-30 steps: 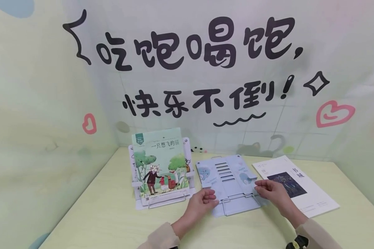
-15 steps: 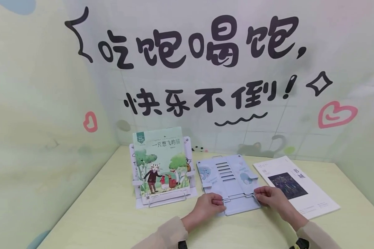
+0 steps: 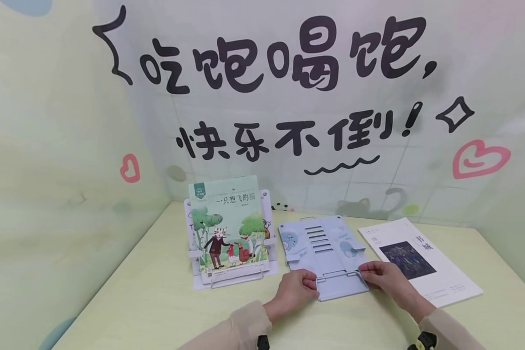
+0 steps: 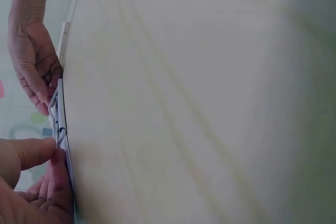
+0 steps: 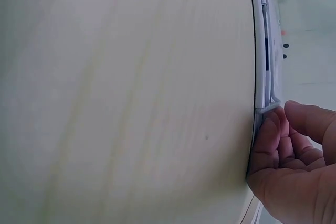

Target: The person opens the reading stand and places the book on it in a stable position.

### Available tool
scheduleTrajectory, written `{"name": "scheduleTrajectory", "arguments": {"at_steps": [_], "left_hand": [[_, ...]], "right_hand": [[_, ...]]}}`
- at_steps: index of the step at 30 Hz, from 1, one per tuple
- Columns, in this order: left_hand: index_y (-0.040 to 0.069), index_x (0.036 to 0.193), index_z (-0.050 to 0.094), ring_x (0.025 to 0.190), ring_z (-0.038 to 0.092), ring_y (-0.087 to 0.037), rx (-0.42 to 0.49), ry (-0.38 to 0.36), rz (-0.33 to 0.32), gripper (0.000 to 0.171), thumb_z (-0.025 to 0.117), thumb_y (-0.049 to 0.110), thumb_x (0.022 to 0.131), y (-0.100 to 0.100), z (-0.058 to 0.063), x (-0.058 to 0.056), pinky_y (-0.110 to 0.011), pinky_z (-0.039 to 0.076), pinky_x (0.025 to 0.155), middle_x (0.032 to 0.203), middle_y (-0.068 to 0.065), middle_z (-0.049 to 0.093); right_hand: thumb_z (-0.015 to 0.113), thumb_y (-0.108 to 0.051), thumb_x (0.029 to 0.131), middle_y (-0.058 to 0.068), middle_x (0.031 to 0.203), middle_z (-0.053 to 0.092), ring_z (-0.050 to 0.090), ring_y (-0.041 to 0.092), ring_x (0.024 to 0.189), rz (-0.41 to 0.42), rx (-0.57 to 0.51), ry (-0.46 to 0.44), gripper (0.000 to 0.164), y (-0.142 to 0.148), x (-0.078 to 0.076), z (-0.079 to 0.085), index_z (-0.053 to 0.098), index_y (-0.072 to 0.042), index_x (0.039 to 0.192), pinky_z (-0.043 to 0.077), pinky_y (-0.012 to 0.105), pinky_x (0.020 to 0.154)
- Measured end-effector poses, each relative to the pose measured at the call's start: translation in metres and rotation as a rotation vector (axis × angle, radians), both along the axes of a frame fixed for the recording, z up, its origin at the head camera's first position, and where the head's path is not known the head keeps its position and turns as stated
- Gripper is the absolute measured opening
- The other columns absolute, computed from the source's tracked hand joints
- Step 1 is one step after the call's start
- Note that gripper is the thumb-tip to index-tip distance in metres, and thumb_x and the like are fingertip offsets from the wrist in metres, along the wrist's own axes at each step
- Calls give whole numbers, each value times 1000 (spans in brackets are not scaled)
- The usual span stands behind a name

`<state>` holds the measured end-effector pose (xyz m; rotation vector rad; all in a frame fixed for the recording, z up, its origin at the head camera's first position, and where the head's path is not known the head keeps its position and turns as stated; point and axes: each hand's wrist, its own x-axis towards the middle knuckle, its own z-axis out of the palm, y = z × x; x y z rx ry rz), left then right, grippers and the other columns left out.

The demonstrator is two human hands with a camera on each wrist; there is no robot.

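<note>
A pale blue metal book stand (image 3: 332, 260) with elephant drawings and a column of slots lies on the table, leaning back slightly. Along its front edge runs a wire bracket (image 3: 339, 275). My left hand (image 3: 294, 288) pinches the bracket's left end; thumb and fingertip close on the wire (image 4: 61, 136) in the left wrist view. At the opposite end, my right hand (image 3: 388, 282) pinches the wire (image 5: 272, 107) between thumb and fingers, with its curled fingers beside the stand's edge. Both hands keep low, near the tabletop.
To the left, a green picture book (image 3: 229, 214) leans on a white book stand (image 3: 267, 197), its bottom behind a wire holder. A white magazine (image 3: 450, 279) with a dark picture lies right of the blue stand, near my right hand. A printed wall sheet (image 3: 262, 97) rises behind the table.
My left hand has moved right from the stand's side to the wire's left end. My right hand has come down from the side clip to the right end. The bracket looks about the same.
</note>
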<state>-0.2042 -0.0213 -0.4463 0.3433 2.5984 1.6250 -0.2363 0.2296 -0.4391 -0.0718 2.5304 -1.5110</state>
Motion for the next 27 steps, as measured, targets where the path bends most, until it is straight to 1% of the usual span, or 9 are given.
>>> {"name": "scheduleTrajectory", "arguments": {"at_steps": [8, 11, 13, 22, 27], "left_hand": [[-1, 93, 67, 62, 55, 0, -27, 15, 6, 26, 76, -3, 69, 3, 0, -2, -17, 44, 60, 71, 2, 67], [0, 93, 67, 61, 53, 0, -48, 17, 11, 26, 76, -3, 69, 5, 0, -3, -18, 42, 59, 70, 3, 65], [1, 93, 67, 61, 51, 0, -59, 8, 10, 26, 75, -3, 69, 5, 1, -2, -18, 41, 59, 70, 4, 64], [6, 94, 60, 63, 48, -3, -97, -11, 1, 28, 71, -6, 70, 7, 3, -1, -19, 38, 58, 71, 7, 58], [4, 93, 57, 64, 45, -4, -83, 3, -30, 29, 66, -10, 70, 8, 1, -1, -18, 39, 58, 71, 5, 53]], "right_hand": [[61, -6, 89, 4, 92, 66, 55, 3, 73, 40, -4, -10, 30, 5, -2, 2, 58, 15, 110, 47, 19, 64], [60, -6, 89, 2, 91, 65, 53, 3, 73, 68, -18, -20, 31, 7, -3, 1, 57, 16, 111, 47, 19, 64], [60, -6, 90, 1, 90, 64, 52, 3, 73, 72, -29, -35, 31, 7, -3, 1, 56, 16, 111, 46, 19, 64], [57, 0, 89, 1, 89, 61, 50, 5, 73, 63, -47, -36, 28, 5, -1, 0, 54, 17, 111, 43, 19, 63], [58, 0, 89, 2, 89, 60, 49, 6, 74, 55, -45, -40, 29, 4, -1, 0, 54, 17, 112, 42, 19, 63]]}}
